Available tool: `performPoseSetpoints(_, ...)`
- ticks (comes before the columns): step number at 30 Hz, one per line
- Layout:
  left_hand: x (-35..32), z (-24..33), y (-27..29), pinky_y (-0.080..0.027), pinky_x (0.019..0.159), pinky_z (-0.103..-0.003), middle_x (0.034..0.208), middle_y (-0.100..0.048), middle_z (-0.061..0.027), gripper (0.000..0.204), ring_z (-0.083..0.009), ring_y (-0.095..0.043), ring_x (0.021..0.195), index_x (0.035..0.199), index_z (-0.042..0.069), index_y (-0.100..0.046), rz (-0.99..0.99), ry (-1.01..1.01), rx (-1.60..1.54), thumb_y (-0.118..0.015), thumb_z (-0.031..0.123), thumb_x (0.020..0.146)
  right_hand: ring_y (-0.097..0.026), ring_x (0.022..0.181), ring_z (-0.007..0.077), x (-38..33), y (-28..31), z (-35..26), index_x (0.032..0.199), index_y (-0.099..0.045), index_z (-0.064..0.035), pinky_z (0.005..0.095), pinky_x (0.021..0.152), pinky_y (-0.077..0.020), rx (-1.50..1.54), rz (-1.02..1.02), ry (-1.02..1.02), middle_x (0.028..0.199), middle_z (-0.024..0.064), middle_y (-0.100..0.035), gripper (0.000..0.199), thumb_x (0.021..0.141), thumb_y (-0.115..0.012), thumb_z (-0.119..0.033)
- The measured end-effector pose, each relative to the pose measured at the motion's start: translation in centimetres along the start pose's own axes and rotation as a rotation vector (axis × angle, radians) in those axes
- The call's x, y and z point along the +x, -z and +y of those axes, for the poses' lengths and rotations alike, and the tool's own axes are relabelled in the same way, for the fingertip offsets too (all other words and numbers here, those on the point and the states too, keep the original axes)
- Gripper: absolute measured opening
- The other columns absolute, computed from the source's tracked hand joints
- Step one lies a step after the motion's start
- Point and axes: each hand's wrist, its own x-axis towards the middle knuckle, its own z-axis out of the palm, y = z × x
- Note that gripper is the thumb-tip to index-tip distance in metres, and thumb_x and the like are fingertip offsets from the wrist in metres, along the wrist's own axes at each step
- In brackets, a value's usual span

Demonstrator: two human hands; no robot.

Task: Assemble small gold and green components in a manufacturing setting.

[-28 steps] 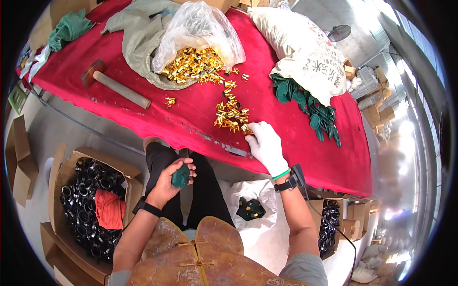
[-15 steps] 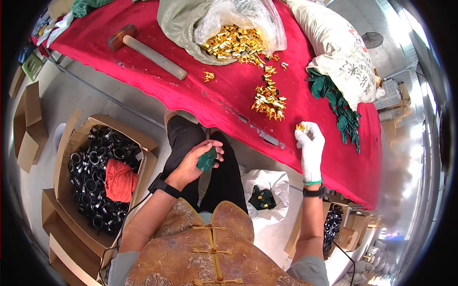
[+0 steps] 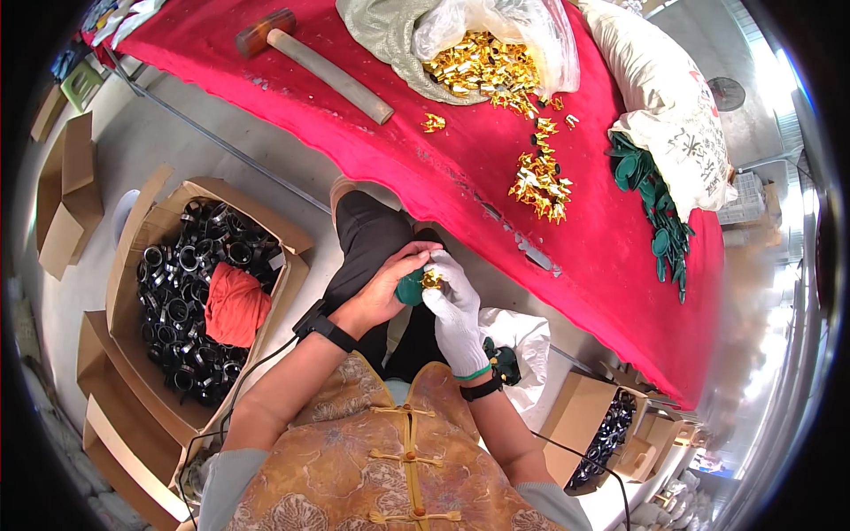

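Green round cap (image 3: 409, 288) sits in the bare left hand (image 3: 390, 288), over the lap, just below the edge of the red cloth-covered desk (image 3: 354, 133). Left fingers curled around it. One small gold foil clip (image 3: 432, 280) touches the cap's top, pinched between the fingers of the white-gloved right hand (image 3: 456, 310). Both hands meet at the cap.

On the desk:
- loose cluster of gold clips (image 3: 538, 181), too many to count
- one clear plastic bag of more gold clips (image 3: 482, 62), spilling out
- row of green caps (image 3: 660, 208) beside one white printed sack (image 3: 668, 106), count unclear
- one wooden-handled hammer (image 3: 314, 62), far left

On the floor: one open cardboard box of black metal rings (image 3: 181, 301) on the left, one orange cloth (image 3: 235, 305) lying on them. One white bag (image 3: 522, 345) by the right wrist.
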Motion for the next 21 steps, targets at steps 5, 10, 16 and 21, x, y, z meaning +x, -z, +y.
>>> performPoseSetpoints(5,-0.2,0.1,-0.6,-0.056,0.096,-0.036,0.12,-0.067,-0.0096,0.042,-0.0209,-0.068,0.109,0.141,0.006,-0.054,0.03,0.031,0.044,-0.065,0.016,0.102,-0.051,0.136,0.0218,0.0,0.5,1.2,0.126,-0.068,-0.0041,0.0354,0.113,-0.0399,0.131,0.03,-0.044,0.152,0.0088,-0.05,0.041,0.086,-0.077,-0.013)
performPoseSetpoints(10,-0.5,0.3,-1.1,-0.057,0.094,-0.034,0.116,-0.068,-0.0078,0.045,-0.0189,-0.069,0.105,0.14,0.006,-0.055,0.014,0.036,0.092,-0.07,0.007,0.097,-0.055,0.131,0.026,-0.4,1.4,0.2,0.125,-0.067,-0.0038,0.0366,0.107,-0.0458,-0.212,0.02,0.084,0.143,0.012,-0.056,0.043,0.085,-0.078,-0.013)
performPoseSetpoints(16,-0.6,0.6,-1.3,-0.056,0.091,-0.031,0.113,-0.069,-0.0054,0.046,-0.0147,-0.068,0.102,0.139,0.007,-0.057,0.012,0.014,0.148,-0.069,0.0,0.095,-0.064,0.103,0.0383,0.1,-0.4,-4.2,0.128,-0.065,-0.0053,0.0436,0.087,-0.0542,-1.001,0.007,0.448,0.113,0.0175,-0.063,0.047,0.082,-0.075,-0.007)
performPoseSetpoints(21,-0.4,-0.1,-0.7,-0.056,0.09,-0.029,0.112,-0.067,-0.0031,0.046,-0.0131,-0.067,0.102,0.138,0.008,-0.058,0.016,0.011,0.206,-0.068,-0.002,0.094,-0.068,0.091,0.0377,-0.6,-0.4,-3.7,0.14,-0.055,-0.005,0.0436,0.074,-0.0561,-1.046,-0.053,0.339,0.105,0.0184,-0.065,0.058,0.084,-0.072,-0.005)
